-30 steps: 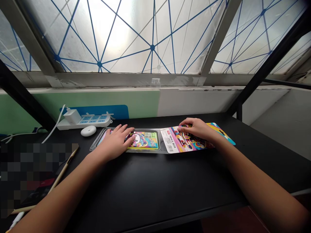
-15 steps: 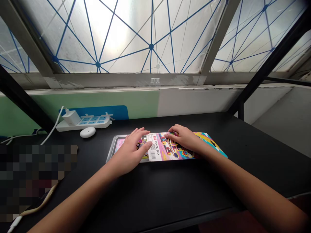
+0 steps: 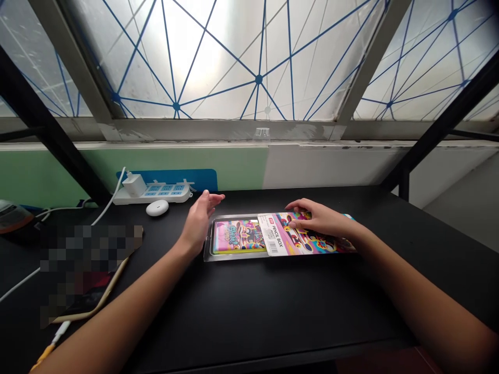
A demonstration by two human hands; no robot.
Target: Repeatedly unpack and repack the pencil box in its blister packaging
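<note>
A colourful pencil box [image 3: 239, 236] with cartoon print lies in a clear plastic tray [image 3: 208, 249] on the black desk. A printed cardboard sleeve [image 3: 276, 236] marked "PENCIL BOX" covers its right part. My left hand [image 3: 198, 221] stands on edge at the tray's left end, fingers stretched out, holding nothing; whether it touches the tray I cannot tell. Over the sleeve rests my right hand [image 3: 322, 217], thumb and fingers spread on its printed face. The hand and forearm hide much of the sleeve's right end.
Behind on the left are a white power strip [image 3: 167, 194] with a plugged-in charger [image 3: 134, 184] and a white rounded case [image 3: 157, 208]. A pixelated dark item [image 3: 93, 254] with cables lies at the left. Black slanted posts [image 3: 432, 127] flank the desk [image 3: 249, 306] below the window.
My left hand has moved left off the pencil box to the tray's end, uncovering the print. My right hand stays on the sleeve. The view has turned slightly left.
</note>
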